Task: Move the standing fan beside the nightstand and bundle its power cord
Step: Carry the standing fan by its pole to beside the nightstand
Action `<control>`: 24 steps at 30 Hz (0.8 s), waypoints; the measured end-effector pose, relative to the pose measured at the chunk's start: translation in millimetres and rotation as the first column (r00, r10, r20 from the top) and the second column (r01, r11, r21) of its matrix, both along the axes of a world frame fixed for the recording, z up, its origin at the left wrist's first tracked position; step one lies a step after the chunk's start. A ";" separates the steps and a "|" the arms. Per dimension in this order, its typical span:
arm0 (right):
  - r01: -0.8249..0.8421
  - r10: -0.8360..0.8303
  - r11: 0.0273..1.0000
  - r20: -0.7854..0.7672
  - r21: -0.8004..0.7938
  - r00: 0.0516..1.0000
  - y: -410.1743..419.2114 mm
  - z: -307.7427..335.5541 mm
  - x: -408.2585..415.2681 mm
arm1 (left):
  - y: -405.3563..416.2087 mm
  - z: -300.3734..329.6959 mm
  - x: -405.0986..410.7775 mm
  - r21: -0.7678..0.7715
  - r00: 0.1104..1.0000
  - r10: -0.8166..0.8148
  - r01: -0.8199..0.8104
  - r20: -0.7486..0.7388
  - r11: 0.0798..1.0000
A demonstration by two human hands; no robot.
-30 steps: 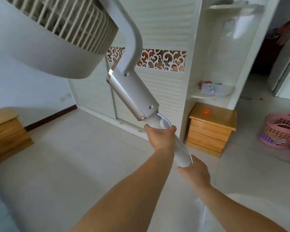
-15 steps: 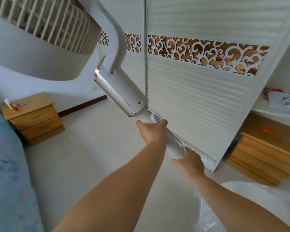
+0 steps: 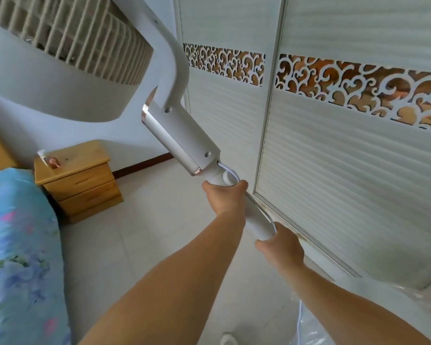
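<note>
Standing fan (image 3: 179, 143) tilted, held off floor in front of wardrobe doors (image 3: 346, 158), head at upper left. Nightstand (image 3: 77, 180) at left past bed (image 3: 18, 245). Left hand (image 3: 224, 197) clamped round pole (image 3: 256, 220) high, right hand (image 3: 281, 247) clamped lower. Power cord (image 3: 230, 174) runs along pole under both grips.

Fan (image 3: 179, 143) and view swung left; nightstand (image 3: 77, 178) seemingly nearer.
</note>
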State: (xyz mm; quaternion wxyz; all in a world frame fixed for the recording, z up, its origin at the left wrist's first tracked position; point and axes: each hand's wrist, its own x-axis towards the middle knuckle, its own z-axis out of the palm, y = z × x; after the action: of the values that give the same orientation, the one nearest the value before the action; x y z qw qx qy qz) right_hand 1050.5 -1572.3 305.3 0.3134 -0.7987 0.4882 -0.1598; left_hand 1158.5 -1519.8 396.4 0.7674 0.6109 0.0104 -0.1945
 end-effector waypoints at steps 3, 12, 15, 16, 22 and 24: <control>-0.026 0.026 0.999 0.004 0.025 1.000 -25.7 -11.1 59.7 | -24.9 -9.8 58.1 0.022 1.000 0.018 -0.018 -0.004 1.000; -0.088 0.087 0.992 0.016 0.094 0.996 -96.1 -2.0 249.4 | -91.5 1.6 242.3 0.056 0.998 0.068 -0.068 0.001 0.996; -0.109 0.107 0.990 0.029 0.092 0.994 -111.7 0.7 315.2 | -105.8 6.5 305.0 0.034 0.996 0.084 -0.084 0.015 0.996; -0.110 0.106 0.989 0.040 0.102 0.994 -116.6 0.1 339.0 | -110.5 6.5 329.1 0.029 0.996 0.088 -0.089 0.018 0.996; -0.098 0.090 0.989 0.080 0.108 0.993 -129.3 -1.5 474.0 | -125.0 3.5 460.3 0.016 0.996 0.071 -0.072 0.047 0.997; -0.091 0.081 0.990 0.094 0.108 0.992 -135.3 -1.6 528.4 | -131.8 3.4 516.2 0.003 0.995 0.079 -0.079 0.054 0.997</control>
State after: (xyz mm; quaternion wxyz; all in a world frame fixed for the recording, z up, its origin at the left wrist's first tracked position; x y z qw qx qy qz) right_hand 1578.9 -1707.6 303.7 0.3856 -0.7924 0.4469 -0.1539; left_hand 1674.6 -1651.5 399.8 0.7728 0.6171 0.0143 -0.1473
